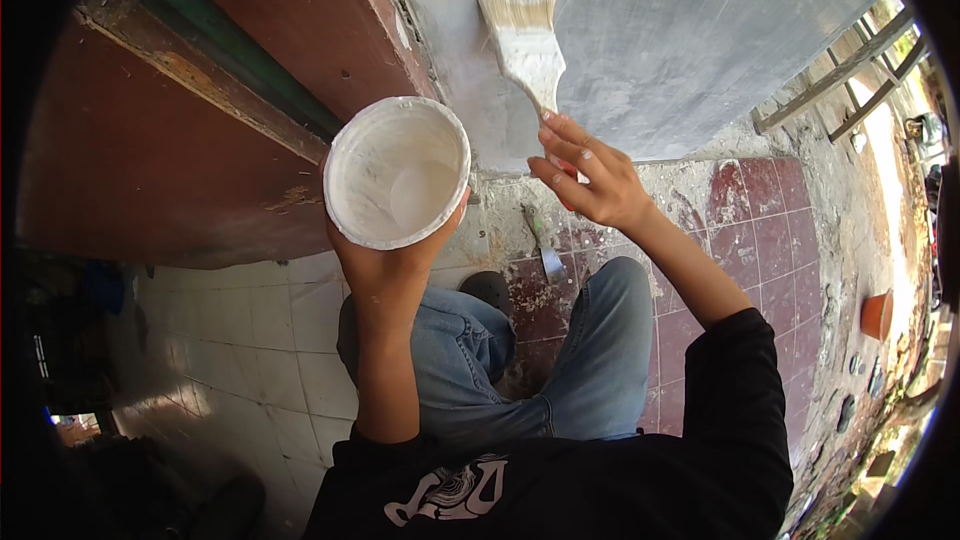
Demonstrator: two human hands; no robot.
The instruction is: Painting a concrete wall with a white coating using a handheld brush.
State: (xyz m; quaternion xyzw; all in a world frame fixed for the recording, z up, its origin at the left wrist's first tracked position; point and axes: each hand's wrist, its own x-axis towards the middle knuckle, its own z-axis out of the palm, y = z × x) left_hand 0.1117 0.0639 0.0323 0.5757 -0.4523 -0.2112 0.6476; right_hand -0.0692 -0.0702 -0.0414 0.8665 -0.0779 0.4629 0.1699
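My left hand [394,259] grips a round paint tub [337,199] from below and behind, so most of the fingers are hidden. White paint [424,195] lies in its bottom, and white smears coat the inner wall. In my right hand [592,176] is a wide flat paintbrush [529,56], held by its handle, with a bit of red showing under the fingers. White paint covers the brush's ferrule, and its pale bristles point up against or close before a grey-white wall [660,37]; contact cannot be made out.
A putty knife [544,244] lies on paint-spattered red tiles [727,255] beyond my knees. Left of the wall stand a brown door frame [367,22] and door panel [172,157]. Pale tiles [274,322] cover the floor at left. A wooden ladder-like frame [832,82] and an orange pot [876,315] are at right.
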